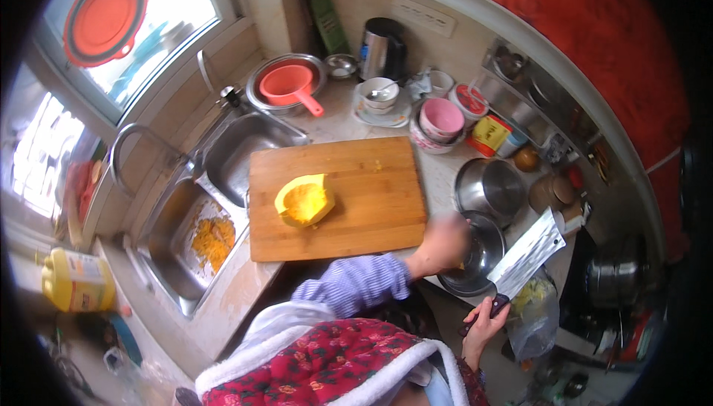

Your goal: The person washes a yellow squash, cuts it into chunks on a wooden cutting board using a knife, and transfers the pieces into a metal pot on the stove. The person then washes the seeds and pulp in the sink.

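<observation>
My right hand [486,319] grips the dark handle of a cleaver [526,253], its broad metal blade pointing up and away, to the right of a metal bowl. My left hand [443,244], blurred, is over the left side of that metal bowl [487,253], by the right edge of the cutting board; whether its fingers hold anything is hidden. On the wooden cutting board [367,200] lies a hollowed piece of pumpkin [305,200] with its cut side up, left of the middle.
A double steel sink [167,261] at the left holds orange pumpkin scraps [214,241]. Behind the board stand a red strainer [287,84], stacked white bowls [380,94] and a pink bowl [442,118]. A steel pot [490,188] is at the right, with a plastic bag [535,322] below.
</observation>
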`<move>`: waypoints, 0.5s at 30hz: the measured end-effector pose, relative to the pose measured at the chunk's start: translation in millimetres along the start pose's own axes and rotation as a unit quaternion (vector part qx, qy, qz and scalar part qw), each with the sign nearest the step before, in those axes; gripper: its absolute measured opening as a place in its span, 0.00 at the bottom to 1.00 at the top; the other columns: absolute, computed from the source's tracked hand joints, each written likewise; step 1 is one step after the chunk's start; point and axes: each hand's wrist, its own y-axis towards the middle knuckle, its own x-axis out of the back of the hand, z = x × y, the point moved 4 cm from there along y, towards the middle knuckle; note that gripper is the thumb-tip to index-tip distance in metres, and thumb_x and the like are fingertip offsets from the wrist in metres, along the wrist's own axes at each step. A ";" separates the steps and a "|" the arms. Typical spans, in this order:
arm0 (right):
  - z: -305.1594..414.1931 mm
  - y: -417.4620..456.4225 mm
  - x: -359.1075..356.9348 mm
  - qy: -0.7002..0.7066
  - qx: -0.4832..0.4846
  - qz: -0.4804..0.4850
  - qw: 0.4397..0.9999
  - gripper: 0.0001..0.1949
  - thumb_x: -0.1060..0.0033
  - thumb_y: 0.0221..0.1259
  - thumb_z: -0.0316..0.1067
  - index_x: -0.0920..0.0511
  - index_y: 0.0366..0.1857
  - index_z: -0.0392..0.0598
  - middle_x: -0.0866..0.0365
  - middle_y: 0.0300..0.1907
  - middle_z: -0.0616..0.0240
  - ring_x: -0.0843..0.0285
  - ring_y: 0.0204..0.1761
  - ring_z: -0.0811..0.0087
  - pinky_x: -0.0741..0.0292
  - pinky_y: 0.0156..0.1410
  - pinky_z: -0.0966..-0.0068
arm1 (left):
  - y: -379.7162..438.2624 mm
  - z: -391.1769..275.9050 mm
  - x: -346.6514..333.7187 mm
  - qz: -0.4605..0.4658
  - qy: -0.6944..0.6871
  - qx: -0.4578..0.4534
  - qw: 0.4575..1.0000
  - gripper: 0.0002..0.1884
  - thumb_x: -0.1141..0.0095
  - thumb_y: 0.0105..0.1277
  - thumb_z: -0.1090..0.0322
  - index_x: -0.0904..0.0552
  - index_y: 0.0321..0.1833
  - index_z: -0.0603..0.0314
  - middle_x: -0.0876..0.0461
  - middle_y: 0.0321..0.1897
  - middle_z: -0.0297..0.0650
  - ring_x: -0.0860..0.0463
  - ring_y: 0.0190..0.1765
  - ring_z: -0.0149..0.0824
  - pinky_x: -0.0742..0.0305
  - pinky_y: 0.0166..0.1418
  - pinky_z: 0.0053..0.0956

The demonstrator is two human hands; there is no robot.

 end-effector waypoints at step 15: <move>-23.2 -11.0 -167.3 -0.239 0.209 0.403 0.859 0.11 0.43 0.62 0.32 0.34 0.37 0.41 0.24 0.23 0.47 0.22 0.26 0.45 0.29 0.27 0.57 | -205.2 151.7 180.3 -0.154 0.197 0.507 0.825 0.22 0.38 0.57 0.59 0.32 0.47 0.65 0.17 0.26 0.50 0.17 0.29 0.54 0.21 0.33 0.42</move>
